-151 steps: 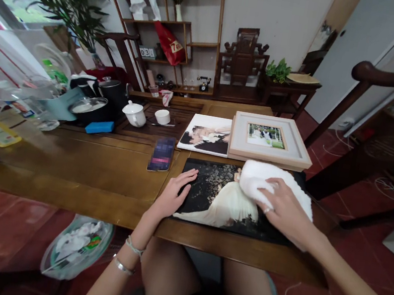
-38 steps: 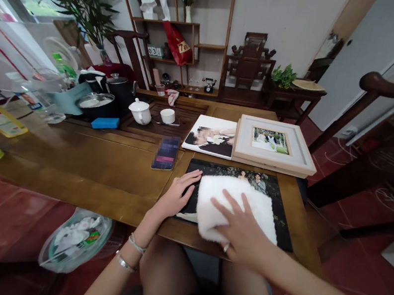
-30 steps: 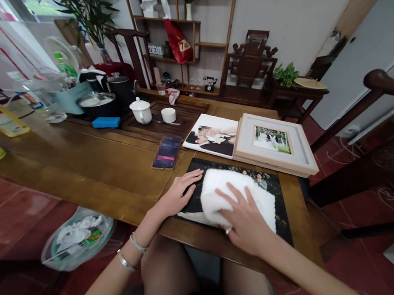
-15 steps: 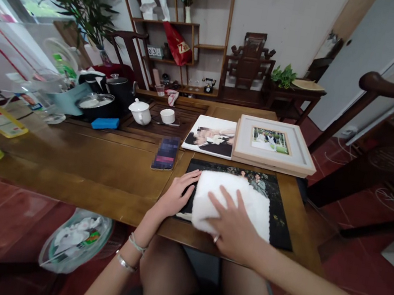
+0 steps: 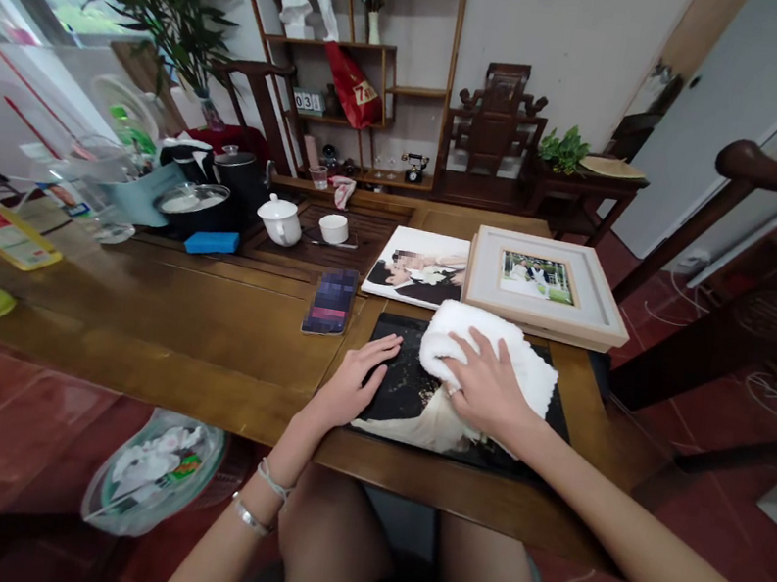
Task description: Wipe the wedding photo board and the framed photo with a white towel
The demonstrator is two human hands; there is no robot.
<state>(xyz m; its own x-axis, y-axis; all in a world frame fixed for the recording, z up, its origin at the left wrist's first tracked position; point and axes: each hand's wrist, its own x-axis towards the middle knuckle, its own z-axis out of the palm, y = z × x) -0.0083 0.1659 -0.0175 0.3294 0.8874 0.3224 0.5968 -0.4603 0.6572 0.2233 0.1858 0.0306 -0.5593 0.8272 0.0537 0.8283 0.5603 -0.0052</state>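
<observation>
Picture (image 5: 410,384) is touched by the open left hand (image 5: 352,382) and partly covered by cloth (image 5: 527,356) — held under the right hand (image 5: 488,387) (fingers spread).

White cloth (image 5: 531,370), black-and-cream photo panel (image 5: 403,365), brown table (image 5: 205,320), blue block (image 5: 212,243)

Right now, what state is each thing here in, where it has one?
Dark photo panel: flat, partly covered
White cloth: bunched on the panel
Right fingers: spread over the cloth
Left fingers: resting at the panel's left edge
White vessel: lidded
Black pot: lidded
Phone: face up
Framed picture: flat, face up
Bin: lined, holding waste
</observation>
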